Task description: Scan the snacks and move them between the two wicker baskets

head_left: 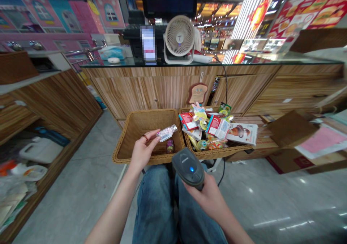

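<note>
Between the thumb and fingers of my left hand (144,147) is a small clear bottle of candy (166,132) with a silvery cap and a barcode label. It is held tilted over the left wicker basket (138,123). In that basket lies a small purple container (170,146). My right hand (207,191) is wrapped round the handle of a dark grey barcode scanner (188,168), which shows a lit blue light and points toward the baskets. The right wicker basket (217,153) is heaped with packaged snacks (217,126), including red and white packets.
A wooden counter (151,88) stands behind the baskets, carrying a white fan (179,38), a phone (148,43) and a monitor (170,0). Open cardboard boxes (290,161) sit at the right. Shelves with a white jug (42,150) are at the left.
</note>
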The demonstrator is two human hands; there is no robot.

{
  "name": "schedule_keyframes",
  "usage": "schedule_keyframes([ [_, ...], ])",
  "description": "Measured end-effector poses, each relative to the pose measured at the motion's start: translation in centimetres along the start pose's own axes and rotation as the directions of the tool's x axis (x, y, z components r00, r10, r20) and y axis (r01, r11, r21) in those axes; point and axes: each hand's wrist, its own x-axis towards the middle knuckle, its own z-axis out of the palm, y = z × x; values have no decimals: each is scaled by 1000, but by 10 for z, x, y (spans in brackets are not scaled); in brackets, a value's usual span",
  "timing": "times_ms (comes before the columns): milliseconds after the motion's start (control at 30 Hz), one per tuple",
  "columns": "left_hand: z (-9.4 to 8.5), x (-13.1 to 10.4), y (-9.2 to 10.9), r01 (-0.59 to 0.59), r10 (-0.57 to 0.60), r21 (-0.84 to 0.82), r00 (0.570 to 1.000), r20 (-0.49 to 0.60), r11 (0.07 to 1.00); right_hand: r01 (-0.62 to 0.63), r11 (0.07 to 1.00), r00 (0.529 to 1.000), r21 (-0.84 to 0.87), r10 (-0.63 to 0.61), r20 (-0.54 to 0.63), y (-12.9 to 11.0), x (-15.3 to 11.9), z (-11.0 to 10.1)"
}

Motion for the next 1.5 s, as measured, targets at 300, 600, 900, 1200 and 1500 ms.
schedule_keyframes([
  [300, 4, 1, -6, 5, -4, -37, 1000, 14, 999, 11, 1000, 1000, 14, -11, 3, 2, 0, -1],
  [600, 5, 0, -4, -6, 7, -55, 1000, 5, 998, -6, 999, 1000, 32, 6, 10, 7, -5, -2],
  [900, 18, -8, 8, -194, 198, 101, 980, -34, 976, 22, 999, 1000, 42, -21, -22, 11, -15, -11],
  [1200, 70, 4, 40, -722, 671, 260, 692, 265, 641, 94, 995, 946, -31, -99, -310, 31, -42, -22],
  [1500, 175, 48, 82, -931, 730, 207, 364, 579, 300, 23, 999, 938, 40, -8, -347, 34, -52, -35],
])
